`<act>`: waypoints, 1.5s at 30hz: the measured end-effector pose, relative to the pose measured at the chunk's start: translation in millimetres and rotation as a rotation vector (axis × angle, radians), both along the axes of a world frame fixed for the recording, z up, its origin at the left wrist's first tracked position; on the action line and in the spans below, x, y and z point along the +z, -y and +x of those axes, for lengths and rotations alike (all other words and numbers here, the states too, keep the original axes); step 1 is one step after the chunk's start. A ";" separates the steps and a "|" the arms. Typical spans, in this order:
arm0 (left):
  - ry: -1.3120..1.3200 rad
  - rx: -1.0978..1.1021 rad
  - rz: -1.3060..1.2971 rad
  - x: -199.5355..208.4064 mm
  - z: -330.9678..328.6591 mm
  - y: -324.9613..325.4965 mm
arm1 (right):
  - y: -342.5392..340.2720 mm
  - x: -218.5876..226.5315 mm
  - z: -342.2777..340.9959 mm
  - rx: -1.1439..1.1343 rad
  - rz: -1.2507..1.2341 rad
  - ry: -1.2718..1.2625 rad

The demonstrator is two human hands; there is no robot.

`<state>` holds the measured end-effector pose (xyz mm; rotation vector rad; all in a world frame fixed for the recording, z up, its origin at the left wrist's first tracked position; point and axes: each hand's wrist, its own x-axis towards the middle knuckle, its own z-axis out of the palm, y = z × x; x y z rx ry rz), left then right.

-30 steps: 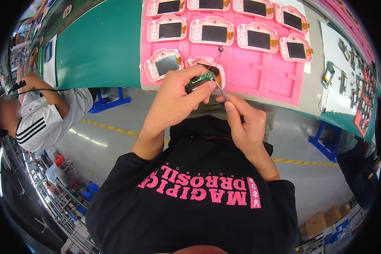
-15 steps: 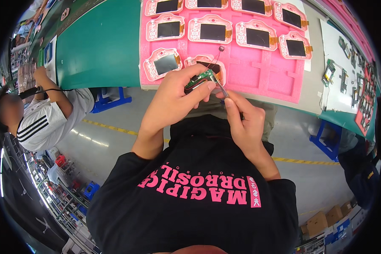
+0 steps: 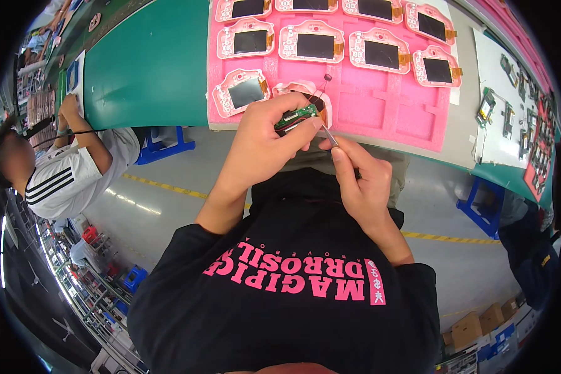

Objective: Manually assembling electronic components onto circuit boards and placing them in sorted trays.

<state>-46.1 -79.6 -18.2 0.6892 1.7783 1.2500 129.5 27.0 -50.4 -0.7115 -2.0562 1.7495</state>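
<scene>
My left hand [image 3: 255, 142] is closed on a small green circuit board [image 3: 302, 115], held above the front edge of the pink foam tray [image 3: 411, 118]. From the board, thin wires run up to a small dark round part [image 3: 328, 77]. My right hand [image 3: 363, 173] pinches metal tweezers [image 3: 331, 138], whose tip meets the board's right end beside my left thumb; the exact contact point is too small to make out. Behind the board lies a pink casing [image 3: 282, 89] with a dark screen, partly covered by my left hand.
Several more pink casings [image 3: 311, 45] with screens sit in the tray. On the right, a white sheet [image 3: 495, 140] carries several circuit boards [image 3: 486, 107]. Green matting [image 3: 146, 68] covers the table at left, where another person [image 3: 68, 177] works. A blue stool [image 3: 165, 148] stands below.
The circuit board has turned a little in my left hand, showing more of its green face. The tweezers stay at its right end, slightly shifted. The person at left has moved their arms.
</scene>
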 end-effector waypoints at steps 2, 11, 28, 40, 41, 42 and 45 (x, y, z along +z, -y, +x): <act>-0.022 0.011 -0.005 -0.1 1.3 -3.8 | -0.6 2.4 0.6 0.000 0.004 0.012; 0.081 -0.023 -0.004 24.4 -3.4 -18.2 | -39.2 18.6 29.0 0.021 -0.152 0.228; -0.701 -0.101 0.058 20.3 -26.0 6.0 | -61.8 13.3 -42.9 0.181 0.855 0.085; -1.043 -0.221 0.150 -6.0 -33.2 -4.3 | -47.3 13.5 -49.4 0.023 0.502 0.225; -1.056 -0.191 0.197 -9.3 -35.1 -6.7 | -51.2 4.8 -44.7 0.024 0.536 0.164; -1.098 -0.168 0.244 -9.3 -38.3 -8.6 | -58.6 2.1 -45.9 0.008 0.590 0.129; -0.951 -0.221 0.154 2.8 -39.0 -2.4 | -67.8 9.2 -30.1 0.001 0.153 -0.025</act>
